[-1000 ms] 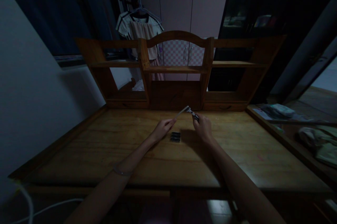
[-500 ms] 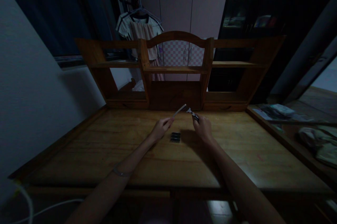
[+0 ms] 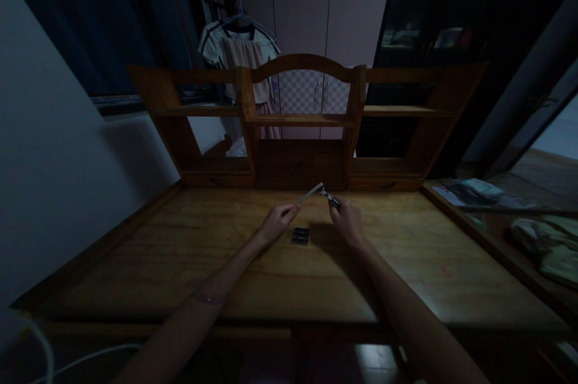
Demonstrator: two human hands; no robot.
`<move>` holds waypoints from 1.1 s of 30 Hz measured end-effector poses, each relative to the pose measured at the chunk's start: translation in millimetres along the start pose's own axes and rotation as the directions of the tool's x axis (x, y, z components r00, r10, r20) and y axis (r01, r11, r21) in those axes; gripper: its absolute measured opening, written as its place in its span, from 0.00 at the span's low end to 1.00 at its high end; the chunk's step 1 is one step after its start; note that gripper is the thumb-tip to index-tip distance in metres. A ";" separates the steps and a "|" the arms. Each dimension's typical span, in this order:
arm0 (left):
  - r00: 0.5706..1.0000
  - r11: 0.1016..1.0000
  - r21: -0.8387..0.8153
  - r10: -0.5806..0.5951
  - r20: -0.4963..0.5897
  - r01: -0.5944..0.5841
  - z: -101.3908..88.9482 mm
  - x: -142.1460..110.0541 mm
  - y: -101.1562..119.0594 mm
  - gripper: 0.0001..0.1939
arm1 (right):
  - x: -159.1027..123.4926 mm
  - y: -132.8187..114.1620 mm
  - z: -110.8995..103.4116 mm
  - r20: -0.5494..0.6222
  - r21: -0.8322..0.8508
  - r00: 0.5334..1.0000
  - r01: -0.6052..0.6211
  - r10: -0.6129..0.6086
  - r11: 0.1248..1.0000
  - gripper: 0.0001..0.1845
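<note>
My left hand (image 3: pixel 276 221) is closed around one end of a slim pale stick (image 3: pixel 310 192), shaped like a toothbrush, that slants up to the right. A razor (image 3: pixel 332 199) with a dark handle and a shiny head is gripped in my right hand (image 3: pixel 347 217). The stick's far tip is at the razor's head; whether they touch I cannot tell. Below and between both hands, a small dark case with several slots (image 3: pixel 300 236), like a razor blade cartridge holder, lies on the wooden desk (image 3: pixel 198 251).
A wooden shelf unit (image 3: pixel 300 122) with small drawers stands along the desk's back edge. Clothes (image 3: pixel 246 50) hang behind it at the left. To the right, a lower surface holds cloth (image 3: pixel 546 245) and other items. A white cable (image 3: pixel 97 353) runs at the lower left.
The stick's tip has moved slightly right and down to the razor's head, closing the gap between them. My right hand has barely shifted.
</note>
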State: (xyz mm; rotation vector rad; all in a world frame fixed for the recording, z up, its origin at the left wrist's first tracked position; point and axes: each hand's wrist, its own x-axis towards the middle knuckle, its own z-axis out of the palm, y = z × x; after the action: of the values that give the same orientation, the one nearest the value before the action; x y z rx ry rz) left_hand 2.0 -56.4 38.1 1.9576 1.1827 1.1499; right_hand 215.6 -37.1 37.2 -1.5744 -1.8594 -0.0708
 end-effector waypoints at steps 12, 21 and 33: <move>0.999 1.000 0.003 0.010 -0.052 -0.010 -1.4 0.5 -0.6 0.21 | -0.8 -0.9 -0.7 0.000 -0.033 1.000 0.025 -0.025 0.999 0.17; 0.998 0.999 0.042 0.010 -0.067 -0.007 -1.8 0.4 -0.6 0.22 | -1.0 -2.9 -4.2 0.006 -0.013 0.999 0.039 -0.039 0.999 0.17; 0.998 0.995 0.101 0.011 -0.060 -0.005 -0.1 -0.6 3.1 0.24 | -0.6 -2.6 -3.6 0.008 -0.007 1.000 0.019 -0.019 1.000 0.17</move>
State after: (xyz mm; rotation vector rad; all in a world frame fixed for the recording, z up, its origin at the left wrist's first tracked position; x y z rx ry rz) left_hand 3.0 -58.3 40.3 2.0163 1.2879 1.1828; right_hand 215.0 -40.0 40.6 -1.5641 -1.8828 -0.0796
